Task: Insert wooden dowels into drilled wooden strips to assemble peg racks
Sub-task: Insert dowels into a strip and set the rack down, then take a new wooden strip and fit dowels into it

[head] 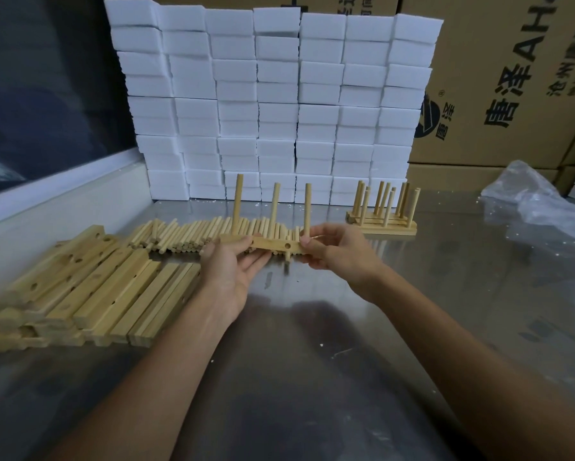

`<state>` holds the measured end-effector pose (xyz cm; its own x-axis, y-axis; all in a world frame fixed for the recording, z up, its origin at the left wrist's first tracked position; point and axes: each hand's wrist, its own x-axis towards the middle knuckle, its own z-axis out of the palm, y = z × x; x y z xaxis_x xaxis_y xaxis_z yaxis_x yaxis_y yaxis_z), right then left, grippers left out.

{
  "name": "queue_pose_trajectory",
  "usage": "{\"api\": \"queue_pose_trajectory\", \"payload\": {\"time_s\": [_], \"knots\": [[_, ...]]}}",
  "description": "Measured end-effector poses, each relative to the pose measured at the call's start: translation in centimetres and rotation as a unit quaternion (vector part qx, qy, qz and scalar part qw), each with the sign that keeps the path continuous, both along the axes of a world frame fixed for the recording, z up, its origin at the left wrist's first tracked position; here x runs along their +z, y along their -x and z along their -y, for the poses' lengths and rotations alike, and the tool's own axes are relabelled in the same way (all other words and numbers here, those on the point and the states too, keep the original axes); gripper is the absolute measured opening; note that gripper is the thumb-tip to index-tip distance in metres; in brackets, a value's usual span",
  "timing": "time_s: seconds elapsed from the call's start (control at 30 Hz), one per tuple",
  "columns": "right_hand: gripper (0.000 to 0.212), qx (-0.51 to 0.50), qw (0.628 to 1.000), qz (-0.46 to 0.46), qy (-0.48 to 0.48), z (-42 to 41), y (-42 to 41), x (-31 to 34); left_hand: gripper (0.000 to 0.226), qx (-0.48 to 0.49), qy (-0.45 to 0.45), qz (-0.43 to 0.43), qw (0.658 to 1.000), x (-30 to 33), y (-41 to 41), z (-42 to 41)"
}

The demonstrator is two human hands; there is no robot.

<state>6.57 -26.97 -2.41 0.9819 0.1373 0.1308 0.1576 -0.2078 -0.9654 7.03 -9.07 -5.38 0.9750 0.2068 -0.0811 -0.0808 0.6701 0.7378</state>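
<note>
Both hands hold a drilled wooden strip [272,243] level above the metal table. Three dowels stand upright in it: one at the left [237,202], one in the middle [274,207], one at the right [307,209]. A short dowel end [288,255] pokes out below the strip. My left hand [231,271] grips the strip's left end from below. My right hand [337,249] pinches the right end by the rightmost dowel. Loose dowels [193,235] lie in a heap behind the strip. Bare strips [90,287] are piled at the left.
Finished peg racks [384,214] are stacked at the back right. A wall of white foam blocks [272,104] stands behind the work area, with cardboard boxes [498,81] to its right. Crumpled clear plastic [538,201] lies at the far right on the steel table [346,344].
</note>
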Motion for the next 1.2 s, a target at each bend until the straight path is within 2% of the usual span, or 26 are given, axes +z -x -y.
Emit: {"api": "queue_pose_trajectory", "payload": {"time_s": [0.13,0.37,0.5,0.6,0.77,0.9,1.2], "knots": [[0.017,-0.033,0.999,0.014,0.019,0.4,-0.5,-0.7,0.010,0.041,-0.087,-0.014,0.995,-0.6,-0.4,-0.3],[0.011,-0.089,0.993,0.034,0.063,1.4,-1.7,-2.0,0.008,0.071,-0.228,-0.014,0.971,-1.7,-0.6,0.2],[0.010,-0.154,0.984,0.049,0.074,2.1,-2.6,-2.7,0.016,0.057,-0.290,0.012,0.955,-2.1,-0.3,0.7],[0.010,-0.198,0.977,0.042,0.063,3.8,-3.5,-2.9,0.019,0.070,-0.355,0.006,0.932,-2.5,-0.4,0.7],[0.019,-0.335,0.939,0.045,0.059,8.1,-5.0,-3.2,0.013,0.082,-0.385,0.000,0.919,-2.7,-0.2,0.9],[0.002,-0.423,0.905,0.021,0.044,10.7,-6.0,-3.9,0.010,0.090,-0.402,0.002,0.911,-2.9,-0.4,0.9],[0.016,-0.438,0.888,-0.007,0.140,12.7,-8.1,-4.8,0.009,0.092,-0.438,0.008,0.894,-3.1,-0.6,1.1]]}}
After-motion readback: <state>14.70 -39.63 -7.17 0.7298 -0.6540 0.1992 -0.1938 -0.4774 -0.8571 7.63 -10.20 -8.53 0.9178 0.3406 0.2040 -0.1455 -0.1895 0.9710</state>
